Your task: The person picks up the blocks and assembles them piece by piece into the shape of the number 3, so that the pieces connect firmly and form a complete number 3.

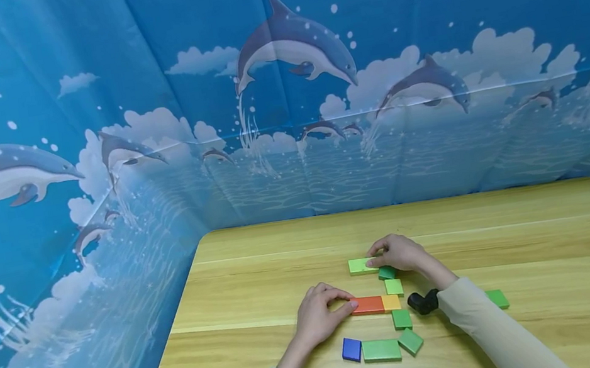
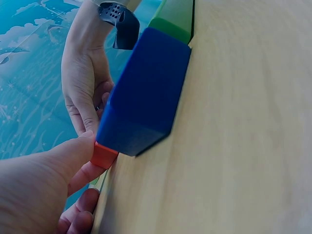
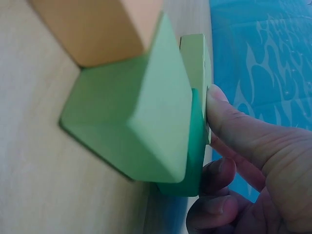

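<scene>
My left hand pinches the left end of a long red block between thumb and fingers. Its right end meets an orange block. Farther back, my right hand holds the right end of a long light-green block; in the right wrist view the thumb presses on its face. Just below that hand lie a dark-green block and a small light-green block. In the left wrist view a blue block looms large, covering most of the red one.
Nearer me, a small green block, a turned green block and a long green block continue the line towards the blue block. Another green block lies beside the right sleeve. A dolphin-print curtain borders the wooden table.
</scene>
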{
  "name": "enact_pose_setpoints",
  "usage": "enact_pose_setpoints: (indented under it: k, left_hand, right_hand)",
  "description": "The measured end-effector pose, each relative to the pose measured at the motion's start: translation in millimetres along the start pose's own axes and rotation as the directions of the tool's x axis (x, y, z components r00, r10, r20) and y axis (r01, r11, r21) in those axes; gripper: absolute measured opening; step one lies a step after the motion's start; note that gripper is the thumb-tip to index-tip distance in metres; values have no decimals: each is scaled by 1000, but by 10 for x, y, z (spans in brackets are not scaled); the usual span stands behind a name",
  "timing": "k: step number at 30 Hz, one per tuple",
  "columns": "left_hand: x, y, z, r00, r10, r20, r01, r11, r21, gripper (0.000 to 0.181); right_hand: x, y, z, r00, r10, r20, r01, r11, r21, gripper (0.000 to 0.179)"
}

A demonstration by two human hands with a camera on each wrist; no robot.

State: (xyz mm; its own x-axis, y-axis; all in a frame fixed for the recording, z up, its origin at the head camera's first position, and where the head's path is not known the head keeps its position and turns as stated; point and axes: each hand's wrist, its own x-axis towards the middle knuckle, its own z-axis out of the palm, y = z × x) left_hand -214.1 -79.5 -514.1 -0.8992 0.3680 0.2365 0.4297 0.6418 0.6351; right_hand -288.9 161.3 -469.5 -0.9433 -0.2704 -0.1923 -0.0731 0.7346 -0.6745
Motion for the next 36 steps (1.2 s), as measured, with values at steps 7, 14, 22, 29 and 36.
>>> enact_pose_setpoints:
  k: [7, 14, 22, 29, 36]
  left_hand:
    - [-4, 6, -3, 1000, 0, 1, 0, 1000, -2, 26]
    - [-9, 0, 12, 1000, 0, -1, 0, 1000, 1, 26]
    - [7, -16, 7, 1000, 0, -5, 0, 1000, 10, 26]
    - [6, -3, -10, 1000, -4, -2, 4, 1000, 9, 26]
    - [-6, 6, 0, 1000, -5, -3, 5, 1000, 1, 25]
  right_hand:
    - [-1, 6, 5, 1000, -11, 11, 11, 1000, 14, 27]
    - [-90, 93, 8, 989, -145, -37, 148, 987, 64, 35]
    - [-586, 328, -237, 962, -260, -88, 262, 965, 16, 32]
    - [-1079, 640, -543, 975, -173, -140, 158, 981, -113, 29]
    - [-1394, 1055, -723, 987, -158, -4, 158, 987, -4, 31]
